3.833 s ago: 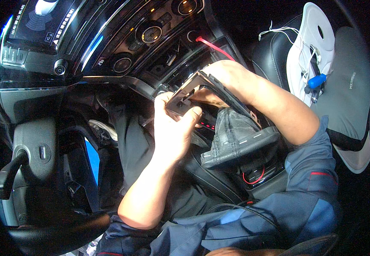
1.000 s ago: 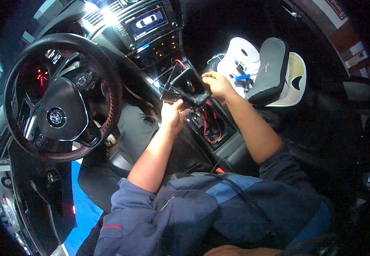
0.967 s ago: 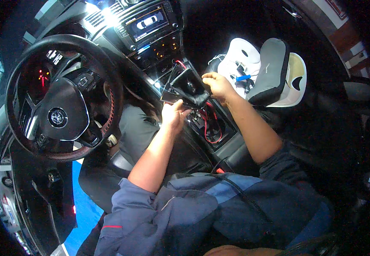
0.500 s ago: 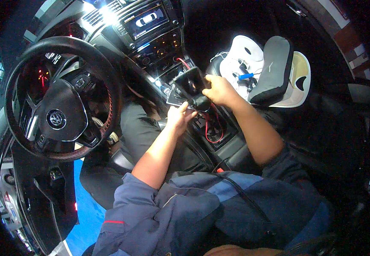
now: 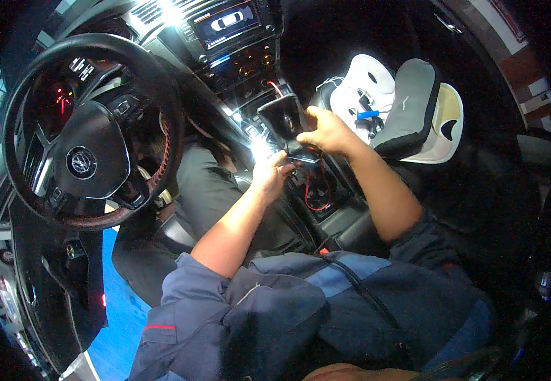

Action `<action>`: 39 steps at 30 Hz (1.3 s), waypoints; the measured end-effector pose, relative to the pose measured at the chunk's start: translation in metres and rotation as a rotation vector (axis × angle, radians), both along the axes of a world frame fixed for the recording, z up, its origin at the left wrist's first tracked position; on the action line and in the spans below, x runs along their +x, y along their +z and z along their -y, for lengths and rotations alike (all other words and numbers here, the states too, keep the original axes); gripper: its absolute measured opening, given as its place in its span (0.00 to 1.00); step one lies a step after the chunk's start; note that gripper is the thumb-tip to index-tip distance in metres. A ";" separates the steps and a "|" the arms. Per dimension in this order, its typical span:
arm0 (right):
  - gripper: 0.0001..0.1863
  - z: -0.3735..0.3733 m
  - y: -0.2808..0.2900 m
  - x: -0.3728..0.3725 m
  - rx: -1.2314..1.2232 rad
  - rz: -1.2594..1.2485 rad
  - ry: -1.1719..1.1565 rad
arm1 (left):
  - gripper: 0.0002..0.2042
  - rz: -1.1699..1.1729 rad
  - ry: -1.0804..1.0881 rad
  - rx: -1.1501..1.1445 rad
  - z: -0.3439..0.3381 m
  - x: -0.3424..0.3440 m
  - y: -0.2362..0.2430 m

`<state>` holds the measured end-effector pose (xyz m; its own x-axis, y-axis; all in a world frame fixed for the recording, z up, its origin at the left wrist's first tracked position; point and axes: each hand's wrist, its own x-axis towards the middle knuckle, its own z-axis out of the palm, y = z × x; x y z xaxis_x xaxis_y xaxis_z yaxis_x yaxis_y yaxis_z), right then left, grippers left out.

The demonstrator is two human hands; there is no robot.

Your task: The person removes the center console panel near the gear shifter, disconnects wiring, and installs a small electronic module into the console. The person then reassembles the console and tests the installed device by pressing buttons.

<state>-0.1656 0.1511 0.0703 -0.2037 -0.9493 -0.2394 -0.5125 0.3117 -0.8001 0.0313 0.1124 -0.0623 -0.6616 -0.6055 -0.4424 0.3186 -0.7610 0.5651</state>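
Note:
Over the centre console, both hands hold a black console trim piece with a glossy dark face and a bright rim on its near edge. My right hand is closed on its right side, thumb on top. At its lower left my left hand grips the near corner, fingers curled under it. Strong glare beside the left fingers hides that edge. Below the piece, a red wire loops inside the opened console. Another red wire runs up behind it.
The steering wheel stands at the left. On the right seat lie a white and cream cap-like moulded shape, a grey cushion-like pad, white cables and a blue item. The lit dashboard screen is ahead.
The trim piece has tilted in my hands, and its flat left part now lies in bright glare. Both hands keep their hold. The whole view has shifted slightly.

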 end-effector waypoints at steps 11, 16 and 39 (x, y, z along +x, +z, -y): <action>0.29 0.002 -0.009 -0.012 -0.141 -0.144 -0.057 | 0.20 0.004 0.008 -0.114 0.011 0.000 0.012; 0.30 0.001 -0.005 -0.007 -0.228 -0.398 -0.071 | 0.25 0.106 0.006 -0.239 0.008 0.000 0.030; 0.20 0.003 0.013 -0.015 -0.469 -0.559 -0.068 | 0.08 -0.004 0.154 -0.176 0.022 -0.007 0.092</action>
